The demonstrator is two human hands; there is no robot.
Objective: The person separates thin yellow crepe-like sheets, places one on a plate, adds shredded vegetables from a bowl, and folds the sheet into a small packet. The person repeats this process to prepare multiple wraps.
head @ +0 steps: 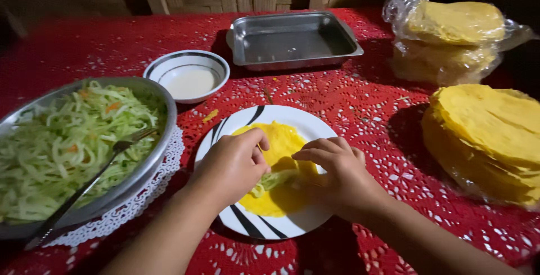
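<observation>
A yellow wrapper lies on a white plate with black stripes in front of me. Shredded green vegetable filling shows at its near part. My left hand presses on the wrapper's left side, fingers curled over its edge. My right hand rests on the wrapper's right side, fingers pointing left and folding the near edge over the filling. Both hands touch the wrapper; part of it is hidden beneath them.
A metal bowl of shredded vegetables with a fork stands at left on a white doily. A small bowl of white liquid and an empty metal tray sit behind. Stacks of yellow wrappers, some bagged, lie right.
</observation>
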